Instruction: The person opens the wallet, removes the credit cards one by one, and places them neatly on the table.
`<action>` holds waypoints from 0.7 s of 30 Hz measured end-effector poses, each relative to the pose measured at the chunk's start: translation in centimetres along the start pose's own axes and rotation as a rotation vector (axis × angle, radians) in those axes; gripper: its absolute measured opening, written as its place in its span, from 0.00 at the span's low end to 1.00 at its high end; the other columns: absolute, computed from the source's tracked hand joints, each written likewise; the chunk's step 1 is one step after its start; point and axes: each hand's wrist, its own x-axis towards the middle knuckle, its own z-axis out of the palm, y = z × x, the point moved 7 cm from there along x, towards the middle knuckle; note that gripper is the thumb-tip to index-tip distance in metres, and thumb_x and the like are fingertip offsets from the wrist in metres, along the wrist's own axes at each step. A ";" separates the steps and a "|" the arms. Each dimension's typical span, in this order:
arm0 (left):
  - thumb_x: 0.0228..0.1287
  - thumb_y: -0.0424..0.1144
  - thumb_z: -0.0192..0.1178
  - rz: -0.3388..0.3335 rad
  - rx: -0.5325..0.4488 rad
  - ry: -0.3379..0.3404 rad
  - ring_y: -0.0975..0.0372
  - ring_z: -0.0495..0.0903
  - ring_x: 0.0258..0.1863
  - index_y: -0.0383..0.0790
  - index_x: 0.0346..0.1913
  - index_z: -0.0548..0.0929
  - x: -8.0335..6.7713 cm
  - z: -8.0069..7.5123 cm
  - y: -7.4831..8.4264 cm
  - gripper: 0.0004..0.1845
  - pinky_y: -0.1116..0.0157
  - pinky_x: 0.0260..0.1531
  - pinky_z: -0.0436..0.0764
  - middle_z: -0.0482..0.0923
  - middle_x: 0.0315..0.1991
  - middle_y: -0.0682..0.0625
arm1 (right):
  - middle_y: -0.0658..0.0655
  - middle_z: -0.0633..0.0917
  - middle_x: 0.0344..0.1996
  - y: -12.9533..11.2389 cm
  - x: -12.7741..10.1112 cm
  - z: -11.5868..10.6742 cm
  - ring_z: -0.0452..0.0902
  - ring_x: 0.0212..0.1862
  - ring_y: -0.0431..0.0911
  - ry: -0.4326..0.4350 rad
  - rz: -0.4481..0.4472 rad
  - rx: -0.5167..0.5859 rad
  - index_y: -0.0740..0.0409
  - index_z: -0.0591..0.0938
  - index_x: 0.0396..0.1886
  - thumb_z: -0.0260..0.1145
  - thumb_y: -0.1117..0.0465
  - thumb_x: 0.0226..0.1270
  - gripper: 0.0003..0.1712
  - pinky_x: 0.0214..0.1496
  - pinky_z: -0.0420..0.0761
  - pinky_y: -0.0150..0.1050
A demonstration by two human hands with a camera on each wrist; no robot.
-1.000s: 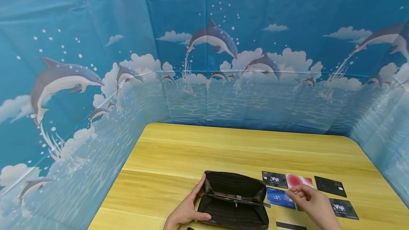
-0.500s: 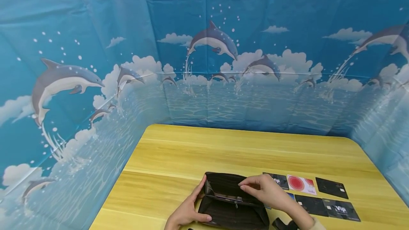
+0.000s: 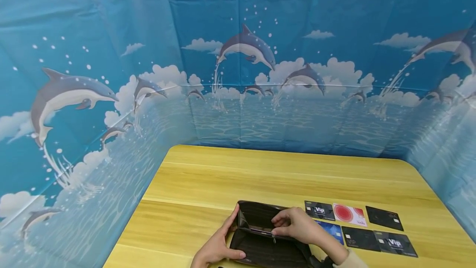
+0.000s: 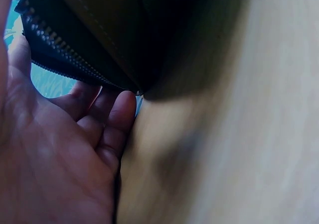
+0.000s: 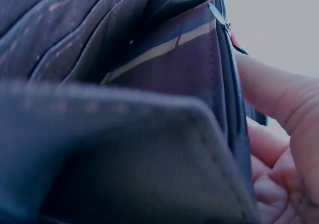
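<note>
Head view: my left hand grips the left end of the open black wallet, thumb lying on its near flap and fingers curled up around its far edge. The wallet lies on the yellow wooden table, close to the near edge. My right hand reaches over the wallet's middle, fingertips bent down onto the centre divider; whether they pinch something there I cannot tell. Just right of the wallet lie cards in two rows: a black VIP card, a white card with a red disc, a plain black card, and nearer me a blue card partly under my wrist, then two more black cards.

Left wrist view: my fingers curl up against the wallet's zipper edge, touching it; the table shows blurred beside them.

Right wrist view: the wallet's dark inner pockets fill the frame, with my fingers on their right, against the wallet's edge.
</note>
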 end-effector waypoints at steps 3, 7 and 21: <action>0.51 0.39 0.73 -0.004 0.013 -0.001 0.56 0.59 0.65 0.61 0.76 0.39 0.0 0.0 0.0 0.60 0.66 0.60 0.61 0.38 0.75 0.50 | 0.51 0.85 0.30 0.2 0.0 0.2 0.81 0.33 0.41 0.012 0.015 -0.020 0.66 0.85 0.40 0.71 0.60 0.58 0.14 0.33 0.79 0.34; 0.52 0.39 0.73 0.000 0.018 -0.008 0.56 0.57 0.67 0.61 0.76 0.38 -0.1 0.1 -0.1 0.59 0.65 0.60 0.61 0.38 0.75 0.50 | 0.50 0.85 0.28 0.5 0.1 0.4 0.81 0.31 0.41 0.040 0.029 -0.078 0.65 0.85 0.37 0.73 0.60 0.56 0.13 0.31 0.78 0.34; 0.51 0.38 0.73 0.017 0.026 0.002 0.54 0.59 0.65 0.60 0.76 0.39 -0.1 -0.1 0.0 0.60 0.66 0.59 0.61 0.38 0.75 0.47 | 0.45 0.83 0.23 0.2 0.2 0.3 0.76 0.25 0.35 0.108 0.006 -0.271 0.57 0.86 0.30 0.69 0.62 0.61 0.04 0.26 0.76 0.34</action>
